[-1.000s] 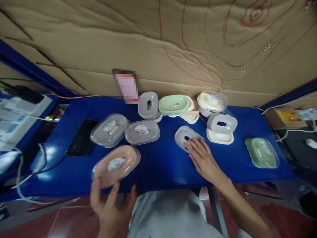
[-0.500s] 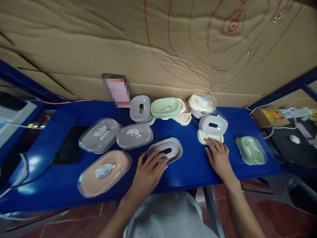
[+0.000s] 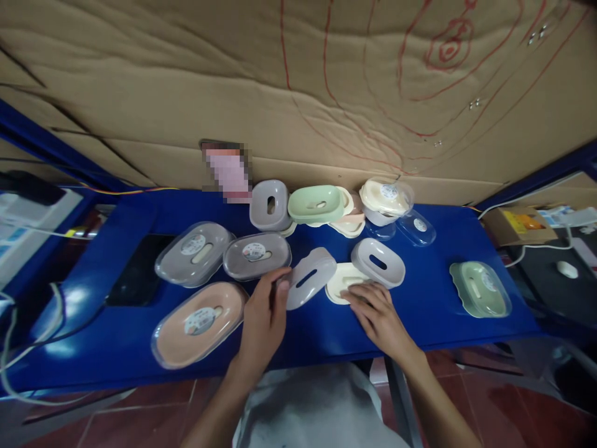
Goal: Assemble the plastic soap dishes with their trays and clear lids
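Observation:
Raised off the table on a slant is a grey slotted soap dish (image 3: 305,281), gripped at its left edge by my left hand (image 3: 267,305), thumb and fingers closed. My right hand (image 3: 380,314) has its fingers on the near edge of a cream soap-dish tray (image 3: 342,277). A second grey slotted soap dish (image 3: 390,264) sits against the tray's right side, just beyond my right fingers. Part of the cream tray lies hidden under those fingers and the dish.
Grey lidded soap boxes (image 3: 193,255) and a peach one (image 3: 198,326) lie left. Behind are a green dish (image 3: 308,214), a cream-topped box (image 3: 385,198) and a clear lid (image 3: 417,229). A green lidded box (image 3: 480,289) sits right. Cardboard (image 3: 326,112) walls the table's back.
My left hand has lifted and tilted its grey dish. My right hand has moved left, bringing the cream tray and second grey dish along, which uncovers the clear lid behind.

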Motion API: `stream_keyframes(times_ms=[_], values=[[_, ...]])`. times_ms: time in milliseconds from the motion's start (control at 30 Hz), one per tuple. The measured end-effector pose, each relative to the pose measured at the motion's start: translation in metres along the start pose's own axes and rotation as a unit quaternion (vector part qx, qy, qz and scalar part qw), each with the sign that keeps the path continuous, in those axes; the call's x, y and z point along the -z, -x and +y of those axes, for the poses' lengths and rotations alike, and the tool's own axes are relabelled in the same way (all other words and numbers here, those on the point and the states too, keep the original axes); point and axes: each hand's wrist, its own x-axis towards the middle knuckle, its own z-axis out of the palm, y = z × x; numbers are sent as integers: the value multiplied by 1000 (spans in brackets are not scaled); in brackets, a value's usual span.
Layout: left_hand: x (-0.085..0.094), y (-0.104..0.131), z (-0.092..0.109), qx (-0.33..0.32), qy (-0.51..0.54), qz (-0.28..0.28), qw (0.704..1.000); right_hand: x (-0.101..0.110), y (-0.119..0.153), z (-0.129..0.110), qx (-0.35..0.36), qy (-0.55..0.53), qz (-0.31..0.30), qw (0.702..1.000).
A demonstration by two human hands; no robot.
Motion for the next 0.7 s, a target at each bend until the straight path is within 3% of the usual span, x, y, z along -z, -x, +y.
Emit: stream_keyframes(times_ms=[67,167,233,367,533,600,700], values=[[5,0,2,93,62,-5,994,1,3,2,-23,-30,20,999],[7,0,7,228,153,-63,960,7,4,7,-76,-45,97,991],[1,-2,10,241,177,-109,948,12,3,13,-86,-33,116,989],[-20,-17,17,112,134,-149,973,18,0,20,-85,-28,91,992],[-43,-35,25,18,110,-196,974,15,-1,15,35,21,45,998],[-47,-35,27,-27,89,-193,977,15,0,16,46,35,57,997],[-51,-29,27,-110,-8,-151,982,15,2,21,7,54,116,992]])
